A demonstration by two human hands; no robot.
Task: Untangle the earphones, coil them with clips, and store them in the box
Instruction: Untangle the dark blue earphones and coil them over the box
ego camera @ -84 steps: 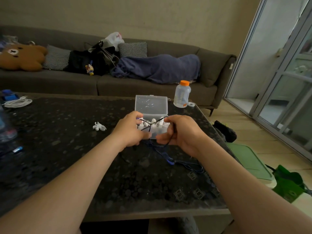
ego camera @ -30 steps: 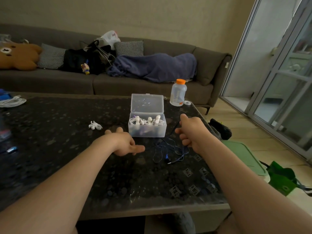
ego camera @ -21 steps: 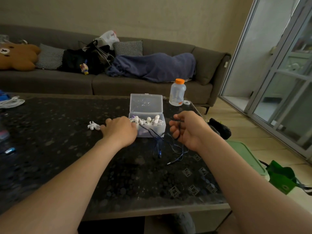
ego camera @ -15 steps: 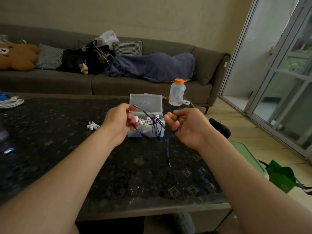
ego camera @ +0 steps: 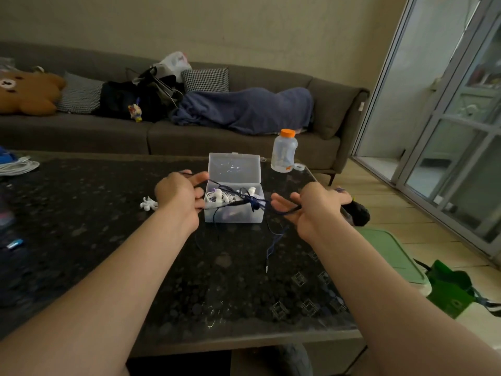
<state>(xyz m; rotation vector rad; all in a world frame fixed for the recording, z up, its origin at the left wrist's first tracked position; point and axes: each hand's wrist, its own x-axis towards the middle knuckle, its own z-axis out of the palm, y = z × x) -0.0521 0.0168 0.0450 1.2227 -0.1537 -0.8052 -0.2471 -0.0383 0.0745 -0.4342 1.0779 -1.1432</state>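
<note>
Spread wider: left hand (ego camera: pixel 180 195) pinching earphones (ego camera: pixel 250 203) | right hand (ego camera: pixel 311 206) grip unclear | tangle blurred before box (ego camera: pixel 233 169)

Head-worn view, forward-down, close over table (ego camera: pixel 230 280)

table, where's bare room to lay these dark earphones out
Free: the table stretch left of the white clip, and the near strip between the dangling dark earphones and the front edge. Crowded: around the box and bottle.
</note>
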